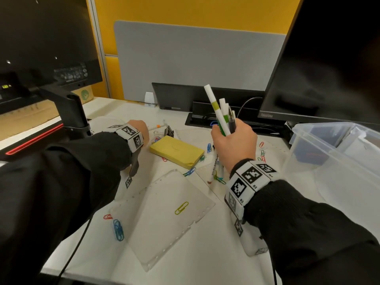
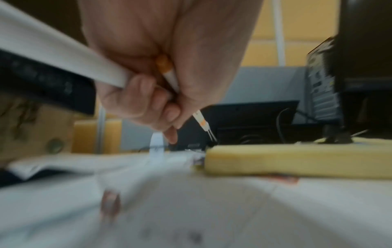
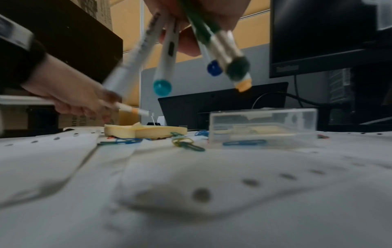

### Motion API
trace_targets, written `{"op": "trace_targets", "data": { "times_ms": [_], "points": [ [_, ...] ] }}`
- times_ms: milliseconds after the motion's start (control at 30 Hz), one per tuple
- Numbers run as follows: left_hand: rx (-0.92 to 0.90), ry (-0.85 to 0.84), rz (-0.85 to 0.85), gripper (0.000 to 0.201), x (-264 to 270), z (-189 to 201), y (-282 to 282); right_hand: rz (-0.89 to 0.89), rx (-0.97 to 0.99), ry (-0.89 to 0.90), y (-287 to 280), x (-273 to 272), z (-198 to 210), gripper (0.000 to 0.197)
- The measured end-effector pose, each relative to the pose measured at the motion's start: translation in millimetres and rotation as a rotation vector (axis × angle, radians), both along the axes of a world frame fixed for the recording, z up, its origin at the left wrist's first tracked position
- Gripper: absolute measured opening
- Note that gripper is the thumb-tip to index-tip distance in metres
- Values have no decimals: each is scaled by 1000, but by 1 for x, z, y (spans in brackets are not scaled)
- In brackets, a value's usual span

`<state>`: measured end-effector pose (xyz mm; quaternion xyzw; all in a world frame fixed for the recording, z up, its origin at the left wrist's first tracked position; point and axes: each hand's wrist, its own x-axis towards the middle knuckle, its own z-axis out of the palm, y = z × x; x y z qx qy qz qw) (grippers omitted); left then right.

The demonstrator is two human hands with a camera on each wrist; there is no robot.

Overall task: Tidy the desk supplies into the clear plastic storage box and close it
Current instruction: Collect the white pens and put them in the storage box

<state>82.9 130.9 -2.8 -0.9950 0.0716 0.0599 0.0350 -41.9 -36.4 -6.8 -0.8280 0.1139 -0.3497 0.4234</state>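
My right hand (image 1: pixel 233 144) grips an upright bundle of pens (image 1: pixel 221 114) above the desk; their coloured ends (image 3: pixel 162 87) hang below the fist in the right wrist view. My left hand (image 1: pixel 139 131) curls round a thin white pen with an orange band (image 2: pixel 169 75), low over the desk behind the yellow sticky-note pad (image 1: pixel 176 151). The clear plastic storage box (image 1: pixel 337 161) stands open at the right edge. Coloured paper clips (image 1: pixel 118 229) lie scattered on the perforated white sheets (image 1: pixel 168 219).
A small clear case (image 3: pixel 263 124) lies flat near the pad. A black binder clip (image 1: pixel 169 131) sits behind the pad. A monitor (image 1: pixel 329 58) stands at the right, another monitor on an arm (image 1: pixel 70 108) at the left, a cable tray (image 1: pixel 205 120) between.
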Motion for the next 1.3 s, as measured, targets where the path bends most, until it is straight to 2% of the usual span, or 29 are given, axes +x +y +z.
{"op": "trace_targets", "data": {
  "times_ms": [133,233,267,400,500,600,733,867,1067,1300],
  "points": [
    [-448,-126,-94,34,-31,29,-12,16,33,19,-4,-12,6,16],
    [-880,112,-189,31,-77,44,-31,72,181,-9,-5,-24,11,19],
    [-956,225,-229,32,-93,46,-38,92,249,-24,-5,-28,13,19],
    [-1031,578,-344,30,-136,35,-65,149,452,-25,-10,-45,18,12],
    [-1249,756,-320,25,-149,27,-78,166,521,-22,-18,-58,22,11],
    [-1360,839,-329,23,-154,23,-88,184,567,-17,-23,-69,25,13],
    [-1354,843,-450,28,-155,19,-97,169,548,-36,-27,-77,26,26],
    [-1339,793,-469,30,-158,13,-97,178,556,-21,-26,-82,21,31],
    [-1156,608,-474,29,-152,-3,-95,177,583,13,-19,-85,7,32],
    [-879,457,-466,38,-158,7,-101,161,528,21,-13,-78,5,39]
  ]
}}
